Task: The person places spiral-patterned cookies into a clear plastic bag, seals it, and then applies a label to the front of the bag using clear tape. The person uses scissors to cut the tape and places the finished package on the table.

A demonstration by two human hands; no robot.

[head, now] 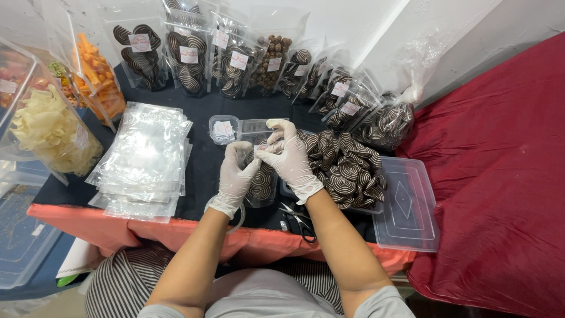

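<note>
Two gloved hands are working: left [236,176], right [289,159]; one scissors [297,221] lying below them, one lid [406,203] sitting right, one bag stack [144,156] sitting left, one label tub [223,129] above

The cookies [344,168] are dark brown with cream spiral stripes. The gloves [292,159] are white, the cloth [500,176] deep red, the chips [47,132] pale yellow.

Head view, steeply down, close
</note>
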